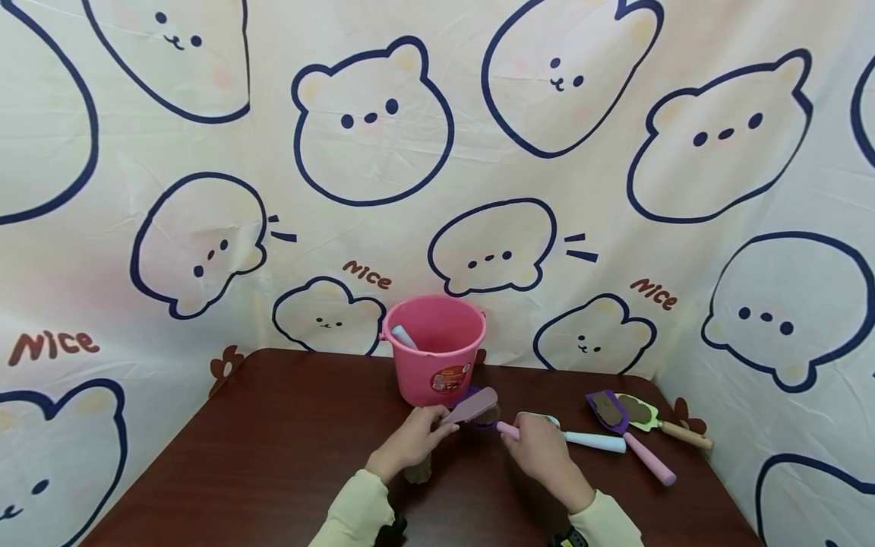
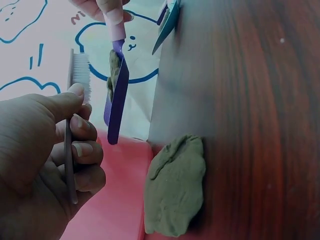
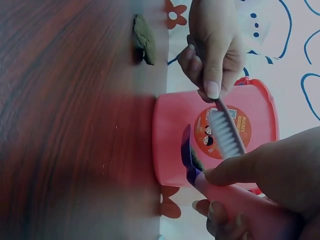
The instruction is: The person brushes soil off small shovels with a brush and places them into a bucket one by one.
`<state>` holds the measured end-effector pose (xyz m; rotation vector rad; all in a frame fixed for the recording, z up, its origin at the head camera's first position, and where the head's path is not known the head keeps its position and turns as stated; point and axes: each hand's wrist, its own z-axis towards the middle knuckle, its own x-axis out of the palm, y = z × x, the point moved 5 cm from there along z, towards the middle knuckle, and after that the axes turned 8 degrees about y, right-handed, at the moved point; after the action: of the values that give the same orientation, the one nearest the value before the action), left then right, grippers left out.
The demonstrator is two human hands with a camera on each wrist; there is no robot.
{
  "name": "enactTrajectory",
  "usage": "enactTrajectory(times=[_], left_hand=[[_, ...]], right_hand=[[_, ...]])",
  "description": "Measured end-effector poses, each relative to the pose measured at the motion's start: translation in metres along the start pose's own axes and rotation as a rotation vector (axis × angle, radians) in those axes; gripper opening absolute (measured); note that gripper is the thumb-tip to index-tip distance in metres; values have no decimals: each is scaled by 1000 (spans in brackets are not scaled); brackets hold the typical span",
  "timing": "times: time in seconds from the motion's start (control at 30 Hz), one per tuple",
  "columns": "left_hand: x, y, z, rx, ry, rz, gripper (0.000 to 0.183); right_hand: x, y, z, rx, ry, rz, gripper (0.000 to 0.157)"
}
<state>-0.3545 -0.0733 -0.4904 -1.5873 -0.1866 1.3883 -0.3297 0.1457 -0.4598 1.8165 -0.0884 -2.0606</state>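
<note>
My left hand (image 1: 413, 438) grips a brush (image 1: 473, 406) by its handle. In the right wrist view its white bristles (image 3: 226, 135) face the shovel. My right hand (image 1: 540, 453) holds a small toy shovel by its pink handle (image 1: 507, 430). Brown clay-like stuff (image 2: 113, 75) lies on the shovel's purple blade (image 2: 118, 105). The brush is above the blade; whether they touch I cannot tell. Below my left hand a grey-brown clay-like lump (image 2: 176, 190) rests on the table. A pink bucket (image 1: 434, 380) stands just behind the brush and shovel.
A light blue handle (image 1: 403, 336) leans inside the bucket. Right of my right hand lies a tool with a light blue handle (image 1: 596, 441). Farther right, another purple shovel (image 1: 608, 410) overlaps a green one with a wooden handle (image 1: 686, 434); both carry brown stuff. Printed cloth (image 1: 369, 228) hangs behind.
</note>
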Motion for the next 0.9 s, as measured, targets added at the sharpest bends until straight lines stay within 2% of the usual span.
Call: enactTrajectory(times=[0.13, 0.37, 0.67, 0.9], left_hand=[[2, -1, 1, 6, -4, -8, 14], [7, -4, 1, 18, 19, -26, 13], [12, -1, 0, -1, 41, -17, 10], [10, 0, 2, 1, 35, 15, 11]], right_hand=[[0, 4, 0, -10, -8, 8, 27], [-2, 11, -3, -72, -90, -11, 27], [-4, 9, -4, -59, -57, 65, 23], [-9, 6, -2, -43, 22, 118, 21]])
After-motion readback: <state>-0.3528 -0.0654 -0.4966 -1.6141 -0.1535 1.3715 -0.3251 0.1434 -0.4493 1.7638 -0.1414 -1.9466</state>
